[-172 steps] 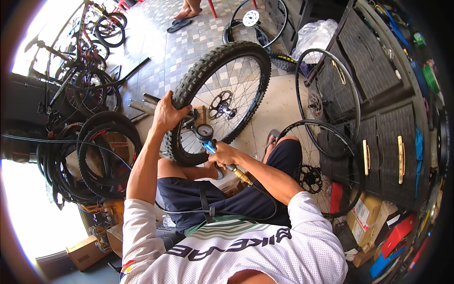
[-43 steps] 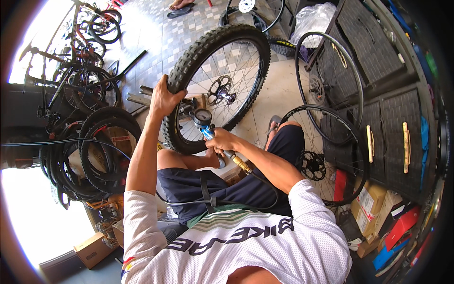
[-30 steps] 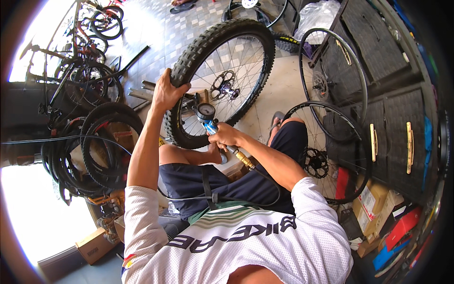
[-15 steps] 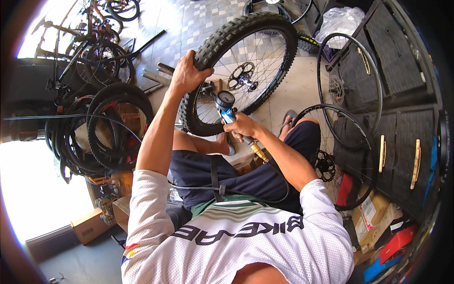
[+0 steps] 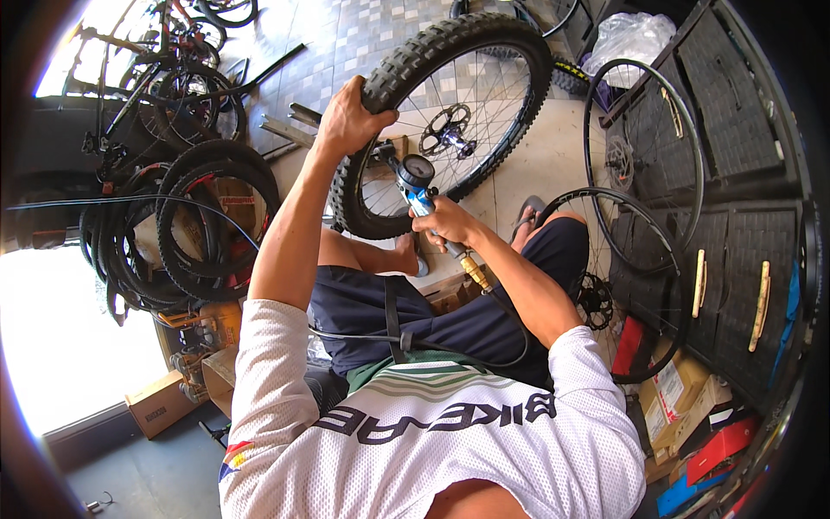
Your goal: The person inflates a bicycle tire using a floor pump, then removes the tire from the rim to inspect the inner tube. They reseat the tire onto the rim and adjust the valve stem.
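One black, knobby rubber-tyred bicycle wheel (image 5: 448,131) is tilted at the scene's centre, far of the knees. The left hand (image 5: 348,121) grips its tyre's left side; the right hand (image 5: 445,223) wraps a blue-and-grey, pistol-shaped inflator (image 5: 421,204) with a round, black-rimmed gauge (image 5: 418,169). Whether the inflator meets the valve is unclear. Good handling means steadying the wheel, keeping the gauge face-up, and leaving the thin black rubber hose (image 5: 524,337), nearer, slack behind the brass coupling (image 5: 473,272).

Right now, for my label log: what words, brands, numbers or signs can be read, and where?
Print located, not copied:
White shirt: large dark letters.
Background tire: yellow letters.
Brown box, left: small dark print.
Carton, right: label too small to read.
Gauge dial: unreadable.
Box amid tires: blurred.
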The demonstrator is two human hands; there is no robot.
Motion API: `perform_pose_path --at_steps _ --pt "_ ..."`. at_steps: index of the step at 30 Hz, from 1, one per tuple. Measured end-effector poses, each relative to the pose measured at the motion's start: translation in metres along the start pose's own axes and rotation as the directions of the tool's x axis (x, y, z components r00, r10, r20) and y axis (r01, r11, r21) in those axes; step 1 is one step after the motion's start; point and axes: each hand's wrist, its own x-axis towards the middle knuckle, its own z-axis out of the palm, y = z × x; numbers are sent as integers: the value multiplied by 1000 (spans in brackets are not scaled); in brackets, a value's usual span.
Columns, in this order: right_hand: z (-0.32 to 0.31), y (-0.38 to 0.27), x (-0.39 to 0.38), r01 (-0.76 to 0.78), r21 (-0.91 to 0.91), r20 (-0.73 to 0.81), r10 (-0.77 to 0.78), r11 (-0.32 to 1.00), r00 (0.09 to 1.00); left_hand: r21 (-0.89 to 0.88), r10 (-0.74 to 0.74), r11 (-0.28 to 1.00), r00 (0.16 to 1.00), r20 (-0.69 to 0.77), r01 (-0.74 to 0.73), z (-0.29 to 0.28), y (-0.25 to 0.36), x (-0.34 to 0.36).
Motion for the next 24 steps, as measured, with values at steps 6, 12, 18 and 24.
perform_pose_path --at_steps 6,12,18,24 --pt "3 -3 -2 6 -1 -17 -6 1000 1000 18 -17 1000 1000 -9 18 0 0 0" --pt "3 -5 -2 8 53 -18 -7 999 1000 39 -1 999 1000 -29 3 2 0 2" --pt "-1 13 12 19 40 13 -20 999 1000 31 61 998 996 -66 -59 5 -11 0" --pt "3 3 4 34 12 -5 -34 999 999 11 35 999 998 -58 -34 0 -4 -8"
